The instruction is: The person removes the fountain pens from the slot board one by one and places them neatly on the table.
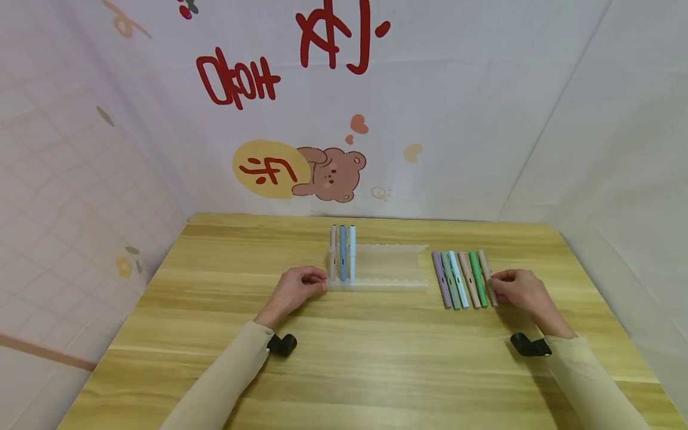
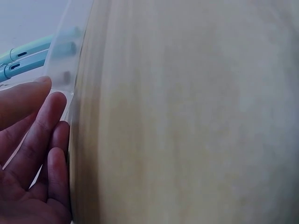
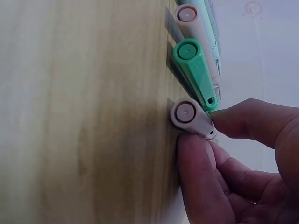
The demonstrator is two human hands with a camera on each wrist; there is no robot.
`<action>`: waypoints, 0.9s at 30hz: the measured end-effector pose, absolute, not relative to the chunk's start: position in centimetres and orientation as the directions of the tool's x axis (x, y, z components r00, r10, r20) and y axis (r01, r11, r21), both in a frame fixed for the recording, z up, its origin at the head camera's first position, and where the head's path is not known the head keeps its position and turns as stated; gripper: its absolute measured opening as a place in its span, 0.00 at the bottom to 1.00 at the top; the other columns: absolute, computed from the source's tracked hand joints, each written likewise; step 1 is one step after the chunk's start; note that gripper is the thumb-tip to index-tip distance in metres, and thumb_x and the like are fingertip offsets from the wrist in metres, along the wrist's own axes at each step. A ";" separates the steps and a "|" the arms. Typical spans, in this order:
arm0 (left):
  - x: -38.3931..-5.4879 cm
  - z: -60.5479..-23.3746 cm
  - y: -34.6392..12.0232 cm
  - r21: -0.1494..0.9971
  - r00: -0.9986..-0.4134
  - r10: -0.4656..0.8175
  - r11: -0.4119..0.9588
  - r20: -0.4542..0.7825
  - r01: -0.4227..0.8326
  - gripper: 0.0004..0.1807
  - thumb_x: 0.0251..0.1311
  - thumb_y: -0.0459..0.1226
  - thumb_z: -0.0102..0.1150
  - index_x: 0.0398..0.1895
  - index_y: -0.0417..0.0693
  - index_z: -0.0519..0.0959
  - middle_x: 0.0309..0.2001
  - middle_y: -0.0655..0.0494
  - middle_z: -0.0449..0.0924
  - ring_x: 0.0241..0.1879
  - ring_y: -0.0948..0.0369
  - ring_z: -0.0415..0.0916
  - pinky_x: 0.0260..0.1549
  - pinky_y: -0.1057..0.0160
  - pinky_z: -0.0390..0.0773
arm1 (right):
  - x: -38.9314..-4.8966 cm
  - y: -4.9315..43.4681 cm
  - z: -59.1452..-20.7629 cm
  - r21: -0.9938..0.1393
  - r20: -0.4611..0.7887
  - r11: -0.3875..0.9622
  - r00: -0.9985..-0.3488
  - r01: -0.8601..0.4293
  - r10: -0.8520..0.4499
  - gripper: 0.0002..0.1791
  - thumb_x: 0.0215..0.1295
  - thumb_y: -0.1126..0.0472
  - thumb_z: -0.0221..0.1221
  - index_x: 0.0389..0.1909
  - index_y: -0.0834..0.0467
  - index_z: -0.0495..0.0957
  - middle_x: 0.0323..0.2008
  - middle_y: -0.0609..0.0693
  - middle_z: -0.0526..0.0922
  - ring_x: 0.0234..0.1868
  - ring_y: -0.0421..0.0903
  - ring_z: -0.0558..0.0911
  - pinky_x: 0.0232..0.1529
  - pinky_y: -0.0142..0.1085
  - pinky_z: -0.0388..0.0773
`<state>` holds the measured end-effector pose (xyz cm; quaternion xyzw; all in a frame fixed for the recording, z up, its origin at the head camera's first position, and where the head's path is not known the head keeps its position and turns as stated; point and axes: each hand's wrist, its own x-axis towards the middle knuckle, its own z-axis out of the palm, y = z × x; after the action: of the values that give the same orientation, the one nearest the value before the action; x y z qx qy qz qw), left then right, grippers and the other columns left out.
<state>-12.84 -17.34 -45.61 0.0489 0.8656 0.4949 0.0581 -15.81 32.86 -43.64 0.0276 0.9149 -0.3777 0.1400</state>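
A translucent pen rack (image 1: 389, 263) lies mid-table, with a pinkish-beige pen (image 1: 333, 254), a blue pen (image 1: 343, 254) and a pale blue pen (image 1: 352, 254) side by side at its left end. My left hand (image 1: 295, 291) pinches the rack's near left corner between thumb and forefinger; the left wrist view shows the fingertips against its clear edge (image 2: 63, 70). To the right, my right hand (image 1: 524, 294) holds the rightmost pen, a pinkish-beige one (image 3: 191, 114), between thumb and fingers. A green pen (image 3: 194, 70) lies just beside it.
Left of the green pen, several more lie in a row on the wooden table (image 1: 376, 358): a beige pen (image 1: 469, 279), a light blue pen (image 1: 458, 279), a grey-green pen (image 1: 450, 280) and a purple pen (image 1: 442, 279). A printed white cloth (image 1: 457, 107) hangs behind.
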 end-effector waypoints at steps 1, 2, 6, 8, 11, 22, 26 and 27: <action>-12.9 -45.6 -17.3 0.864 -0.988 0.143 0.503 -0.051 0.029 0.08 0.63 0.34 0.70 0.45 0.45 0.87 0.37 0.58 0.87 0.38 0.63 0.81 0.46 0.59 0.78 | -15.8 32.9 -43.6 -0.688 -0.275 0.709 -0.960 0.155 -0.057 0.27 0.76 0.53 0.58 0.58 0.76 0.77 0.45 0.64 0.87 0.38 0.46 0.88 0.36 0.35 0.84; -12.9 -45.5 -17.3 0.864 -0.988 0.144 0.503 -0.050 0.029 0.08 0.63 0.34 0.70 0.45 0.45 0.87 0.37 0.58 0.87 0.38 0.63 0.81 0.46 0.59 0.78 | -15.9 32.9 -43.6 -0.690 -0.273 0.707 -0.960 0.155 -0.055 0.27 0.76 0.53 0.58 0.58 0.76 0.77 0.45 0.64 0.87 0.38 0.46 0.88 0.36 0.34 0.84; -12.8 -45.5 -17.3 0.866 -0.988 0.143 0.500 -0.064 0.016 0.08 0.63 0.34 0.70 0.45 0.45 0.87 0.37 0.58 0.87 0.39 0.62 0.81 0.46 0.58 0.77 | -15.8 32.9 -43.7 -0.696 -0.280 0.700 -0.958 0.161 -0.058 0.28 0.76 0.53 0.58 0.58 0.76 0.77 0.43 0.62 0.87 0.37 0.46 0.88 0.36 0.34 0.84; -12.8 -45.4 -17.4 0.864 -0.988 0.142 0.503 -0.066 0.015 0.08 0.63 0.34 0.70 0.45 0.46 0.87 0.37 0.58 0.87 0.39 0.62 0.81 0.47 0.57 0.78 | -15.8 32.9 -43.5 -0.690 -0.282 0.705 -0.958 0.162 -0.055 0.28 0.76 0.52 0.58 0.58 0.75 0.77 0.43 0.61 0.87 0.37 0.45 0.88 0.36 0.34 0.83; -12.9 -45.3 -17.3 0.863 -0.989 0.138 0.506 -0.057 0.021 0.08 0.64 0.34 0.70 0.45 0.47 0.87 0.38 0.58 0.87 0.40 0.61 0.82 0.48 0.57 0.78 | -15.8 32.9 -43.2 -0.679 -0.262 0.719 -0.964 0.148 -0.049 0.28 0.77 0.50 0.57 0.58 0.74 0.77 0.45 0.63 0.87 0.38 0.46 0.88 0.35 0.34 0.83; -12.7 -45.6 -17.5 0.852 -0.990 0.133 0.523 -0.047 0.030 0.08 0.63 0.34 0.71 0.45 0.46 0.87 0.38 0.58 0.88 0.41 0.62 0.83 0.48 0.57 0.78 | -14.6 33.0 -42.9 -0.667 -0.190 0.740 -0.980 0.085 -0.059 0.32 0.78 0.46 0.56 0.64 0.72 0.74 0.52 0.68 0.83 0.41 0.50 0.86 0.38 0.37 0.79; -12.6 -45.5 -17.5 0.859 -0.990 0.136 0.511 -0.042 0.034 0.08 0.63 0.34 0.70 0.45 0.46 0.87 0.39 0.57 0.88 0.41 0.61 0.83 0.48 0.56 0.79 | -14.0 32.8 -42.6 -0.682 -0.159 0.729 -0.985 0.059 -0.068 0.34 0.79 0.45 0.53 0.67 0.71 0.71 0.57 0.71 0.80 0.46 0.57 0.87 0.40 0.40 0.80; -12.7 -45.6 -17.4 0.860 -0.989 0.141 0.509 -0.042 0.036 0.08 0.64 0.34 0.70 0.45 0.46 0.87 0.39 0.57 0.88 0.41 0.61 0.83 0.49 0.56 0.79 | -13.8 32.8 -42.5 -0.687 -0.146 0.725 -0.987 0.050 -0.069 0.34 0.79 0.45 0.53 0.68 0.70 0.70 0.59 0.71 0.79 0.48 0.59 0.86 0.41 0.39 0.80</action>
<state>-12.65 -17.42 -45.55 0.0511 0.8669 0.4930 0.0532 -13.82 32.76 -42.46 -0.0051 0.9252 -0.3707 0.0809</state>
